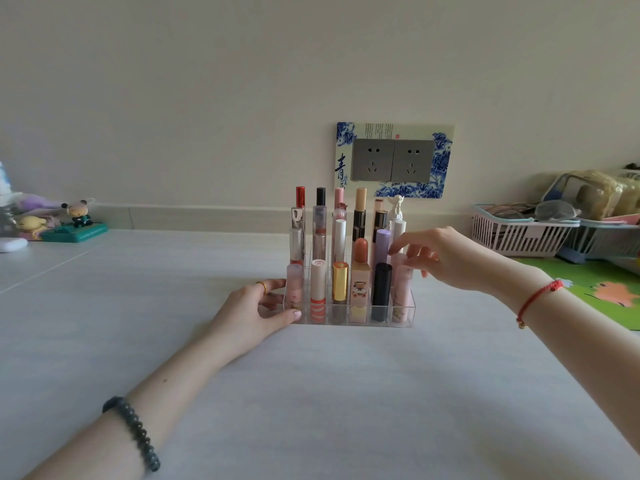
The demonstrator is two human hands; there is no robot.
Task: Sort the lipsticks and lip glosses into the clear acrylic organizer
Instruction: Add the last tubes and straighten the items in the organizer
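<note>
**Eighteen or so tubes upright, one slot under our fingers**

All tubes we can see stand upright in the organizer on the table. Our left hand braces its left wall, fingers spread flat, holding nothing. Our right hand is nearer the pink tube in the front right slot, fingertips loosely apart just above its cap, directly over its vertical axis.

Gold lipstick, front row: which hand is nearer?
Left. The left hand rests against the organizer's left end, two slots from the gold lipstick. The right hand is at the far right end, fingertips on a pink tube.
</note>
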